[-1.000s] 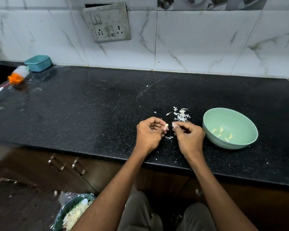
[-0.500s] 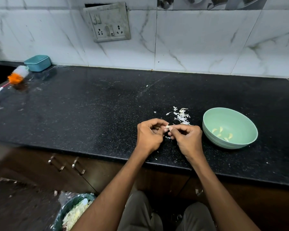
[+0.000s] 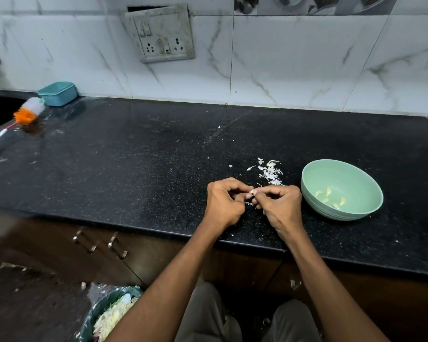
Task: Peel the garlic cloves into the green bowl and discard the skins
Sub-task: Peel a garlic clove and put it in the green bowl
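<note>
My left hand (image 3: 224,204) and my right hand (image 3: 279,206) meet fingertip to fingertip over the black counter, both pinching one small pale garlic clove (image 3: 253,191). Most of the clove is hidden by my fingers. The green bowl (image 3: 314,193) stands just right of my right hand and holds several peeled cloves (image 3: 329,198). A small heap of white garlic skins (image 3: 269,172) lies on the counter just beyond my hands, with a few flakes under them.
A bin (image 3: 104,314) with a dark liner and pale scraps stands on the floor at lower left. A teal box (image 3: 57,93) and an orange-and-white brush (image 3: 26,112) lie at the far left by the sink. The counter edge (image 3: 134,227) runs just below my wrists.
My hands have drawn together from a slight gap, the right fingers closing onto the clove held by the left. The bowl and skins have not moved.
</note>
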The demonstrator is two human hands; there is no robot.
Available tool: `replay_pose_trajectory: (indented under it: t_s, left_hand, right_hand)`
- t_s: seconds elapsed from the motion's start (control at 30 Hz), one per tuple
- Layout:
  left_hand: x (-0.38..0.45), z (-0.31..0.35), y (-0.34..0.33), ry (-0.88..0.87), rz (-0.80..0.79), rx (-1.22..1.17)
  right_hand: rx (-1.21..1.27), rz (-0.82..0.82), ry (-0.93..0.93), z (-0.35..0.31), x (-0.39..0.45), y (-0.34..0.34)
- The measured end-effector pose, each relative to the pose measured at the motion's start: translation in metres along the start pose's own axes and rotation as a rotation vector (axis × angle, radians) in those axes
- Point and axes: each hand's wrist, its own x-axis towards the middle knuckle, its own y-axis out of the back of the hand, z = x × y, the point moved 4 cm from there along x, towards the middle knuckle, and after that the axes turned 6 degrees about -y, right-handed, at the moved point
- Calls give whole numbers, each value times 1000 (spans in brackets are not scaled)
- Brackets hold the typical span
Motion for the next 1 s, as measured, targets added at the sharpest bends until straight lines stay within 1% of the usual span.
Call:
replay_pose_trajectory:
  t_s: [0.1, 0.3, 0.4, 0.57, 0.7, 0.83, 1.0]
  left_hand:
    - [0, 0, -1, 32, -33, -36]
    - [2, 0, -2, 171, -38, -261]
    - [3, 0, -2, 194, -42, -311]
    - [6, -4, 3, 207, 30, -382]
    - [6, -3, 3, 200, 6, -419]
    - [6, -3, 1, 200, -21, -425]
    - [6, -6, 1, 199, -30, -380]
  right_hand:
    - [9, 16, 10, -3, -1, 1]
    - [40, 56, 5, -5, -1, 1]
    - [41, 71, 18, -4, 0, 2]
    - [29, 98, 9, 0, 0, 3]
    - [14, 113, 7, -1, 0, 4]
    - [-107, 158, 18, -5, -3, 4]
    - [-263, 265, 63, -11, -6, 4]
